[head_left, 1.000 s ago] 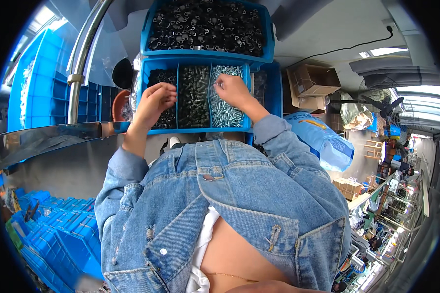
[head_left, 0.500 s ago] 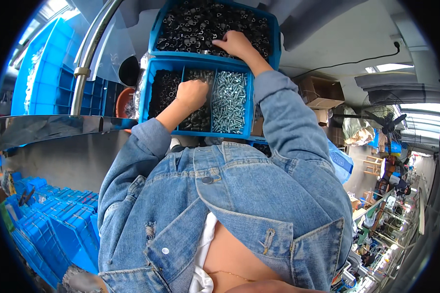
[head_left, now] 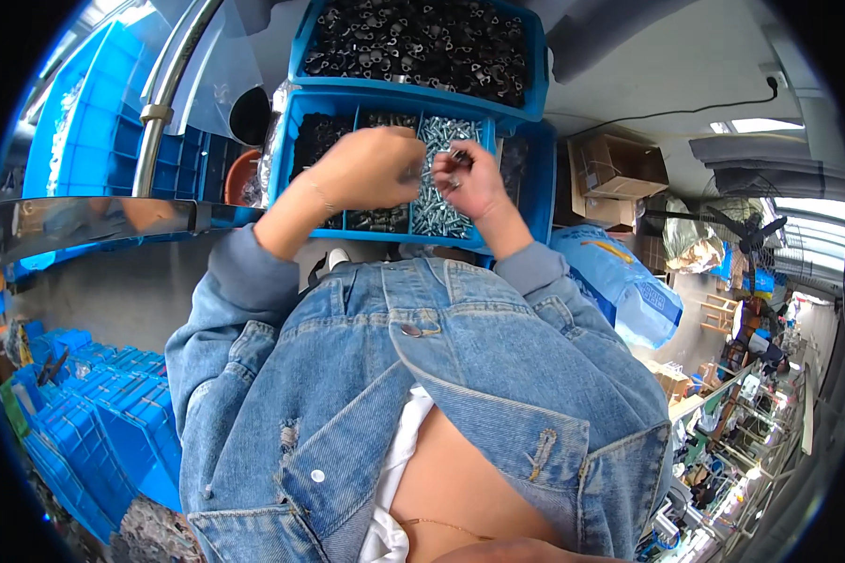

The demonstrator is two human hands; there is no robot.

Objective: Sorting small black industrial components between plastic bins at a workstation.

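My left hand [head_left: 371, 169] hovers over the middle of a divided blue bin [head_left: 347, 98], its fingers curled together; what they hold is hidden. To its right, my right hand [head_left: 479, 184] is above the silver screws [head_left: 438, 218], palm partly turned up, with a small black part [head_left: 461, 157] pinched in its bent fingers. Something small and silvery also shows by those fingers, too small to name. The bin's left section has dark ring-like parts [head_left: 315, 136], and its middle one dark metal pieces [head_left: 377, 220]. Beyond it, a larger blue bin holds many black parts with metal loops [head_left: 413, 47].
Another blue bin [head_left: 538, 178] stands right of the divided one. A metal pole [head_left: 164, 122] rises at left beside blue crates [head_left: 94, 141] and a reddish-brown bowl [head_left: 242, 176]. Cardboard boxes [head_left: 620, 169] and a blue bag [head_left: 620, 281] lie to the right. Stacked blue crates [head_left: 113, 413] stand lower left.
My right hand has come back from the far bin to above the screws, now with a black part. My left hand has lifted from the middle section and moved slightly right, towards it.
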